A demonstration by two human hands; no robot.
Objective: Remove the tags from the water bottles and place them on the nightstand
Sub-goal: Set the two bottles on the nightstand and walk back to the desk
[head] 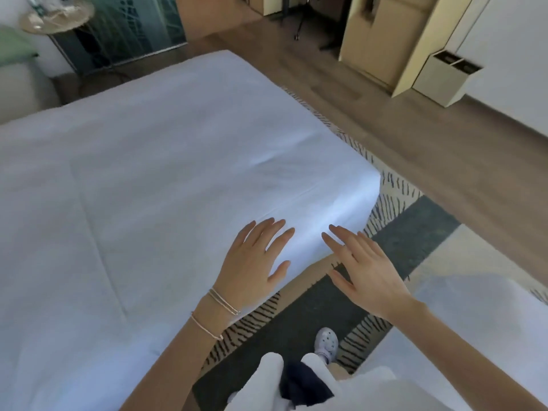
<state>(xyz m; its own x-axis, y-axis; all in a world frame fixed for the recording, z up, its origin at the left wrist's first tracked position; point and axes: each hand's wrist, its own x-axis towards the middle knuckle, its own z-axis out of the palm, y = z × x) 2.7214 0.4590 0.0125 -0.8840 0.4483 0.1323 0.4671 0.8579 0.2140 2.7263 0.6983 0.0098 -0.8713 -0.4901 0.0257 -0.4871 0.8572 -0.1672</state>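
My left hand (255, 259) hovers flat over the near corner of a white bed (148, 179), fingers spread and holding nothing. My right hand (364, 271) is stretched out beside it, past the bed's edge above the rug, also open. At the far top left stands a small round table (56, 17) with what look like clear bottles on it, blurred and cut off by the frame edge. No tags can be made out.
A patterned rug (415, 232) with a dark band runs between the bed and a second white bed (489, 321) at lower right. Wooden floor lies beyond. A beige cabinet (385, 46) and a white bin (444, 75) stand at the top right. A glass panel (124, 31) is behind the round table.
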